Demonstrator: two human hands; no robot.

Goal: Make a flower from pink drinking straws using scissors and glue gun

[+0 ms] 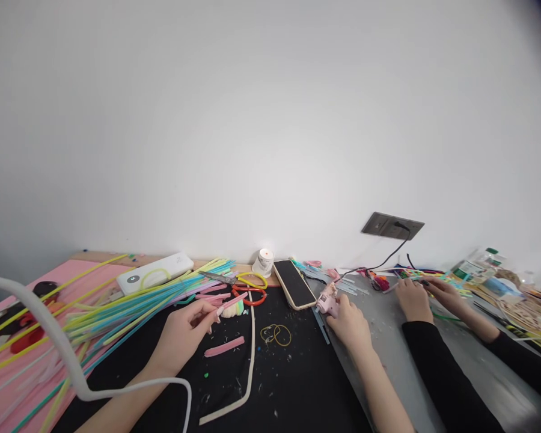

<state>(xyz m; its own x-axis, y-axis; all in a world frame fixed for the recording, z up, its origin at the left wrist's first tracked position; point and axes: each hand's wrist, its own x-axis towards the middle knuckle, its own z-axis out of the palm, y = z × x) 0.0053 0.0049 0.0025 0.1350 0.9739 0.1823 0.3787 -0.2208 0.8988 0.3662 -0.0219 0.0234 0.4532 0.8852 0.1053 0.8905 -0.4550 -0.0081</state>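
My left hand [184,334] rests on the black mat [270,385] with its fingers pinched on a pink straw piece [234,299], beside a small pastel straw bundle [232,309]. My right hand [348,320] is closed around a small pink glue gun [328,299] at the mat's right edge. A loose pink straw piece [224,347] lies just below my left hand. Yellow rubber bands [276,334] lie between my hands.
A pile of long coloured straws [117,307] spreads on the left over a pink sheet. Scissors [243,284], a phone [294,284], a white power bank [155,273] and a small cup [264,263] lie behind. Another person's black-sleeved hands [426,294] work on the right.
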